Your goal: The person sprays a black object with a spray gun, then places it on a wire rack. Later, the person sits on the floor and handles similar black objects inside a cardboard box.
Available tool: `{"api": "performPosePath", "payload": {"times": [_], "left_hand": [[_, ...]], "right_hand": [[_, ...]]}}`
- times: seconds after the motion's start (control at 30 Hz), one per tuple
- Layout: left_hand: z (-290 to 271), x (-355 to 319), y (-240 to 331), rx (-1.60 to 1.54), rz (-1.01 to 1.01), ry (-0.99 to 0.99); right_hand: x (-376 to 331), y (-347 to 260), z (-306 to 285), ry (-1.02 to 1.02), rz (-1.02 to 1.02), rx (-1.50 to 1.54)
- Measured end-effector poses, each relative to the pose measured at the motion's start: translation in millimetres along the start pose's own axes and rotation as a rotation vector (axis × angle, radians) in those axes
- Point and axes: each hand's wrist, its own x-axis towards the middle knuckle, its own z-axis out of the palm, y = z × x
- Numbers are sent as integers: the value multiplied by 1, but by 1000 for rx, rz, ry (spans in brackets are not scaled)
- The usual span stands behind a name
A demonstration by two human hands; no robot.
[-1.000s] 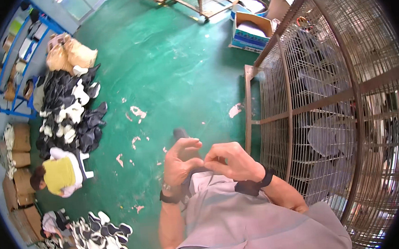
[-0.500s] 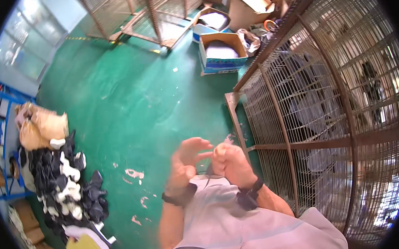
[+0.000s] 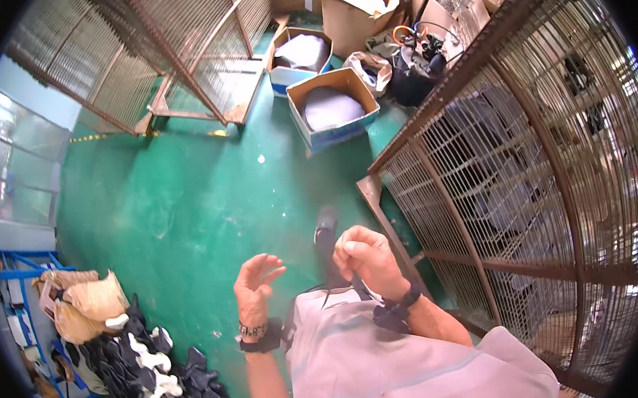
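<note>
My left hand (image 3: 257, 286) is raised at the left of my grey apron (image 3: 367, 351), fingers bent but apart, with nothing in it. A little to the right, above the apron's top edge, my right hand (image 3: 365, 258) is closed, its fingertips pressed together. A thin dark cord (image 3: 362, 288) hangs right below this hand; whether the fingers hold it I cannot make out. Both wrists carry dark bands. My dark shoe (image 3: 326, 221) shows on the floor beyond the hands.
A tall rusty wire-mesh rack (image 3: 482, 210) runs along the right. Two open cartons (image 3: 340, 134) with grey contents stand ahead, near a bag (image 3: 369, 73). Another mesh rack (image 3: 192, 82) stands far left. Black and white pieces (image 3: 153, 366) lie heaped at lower left by tan sacks (image 3: 97, 299).
My left hand has moved left, away from the right hand, which stays closed. The view has shifted: the cartons and heap sit lower, and my shoe now shows.
</note>
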Motion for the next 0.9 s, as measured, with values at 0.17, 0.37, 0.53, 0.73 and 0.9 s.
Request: {"api": "performPosePath", "payload": {"times": [0.17, 0.37, 0.53, 0.73, 0.9], "left_hand": [[11, 84, 15, 51, -13, 128], [42, 197, 25, 129, -54, 58], [57, 287, 24, 164, -112, -20], [51, 417, 18, 160, -212, -118], [51, 551, 16, 282, -320, -243]], "right_hand": [[91, -53, -13, -40, 3, -193], [179, -115, -30, 3, -20, -443], [232, -128, -58, 260, -118, -514], [285, -122, -132, 577, -261, -1224], [320, -93, -183, 751, 412, -1877]]}}
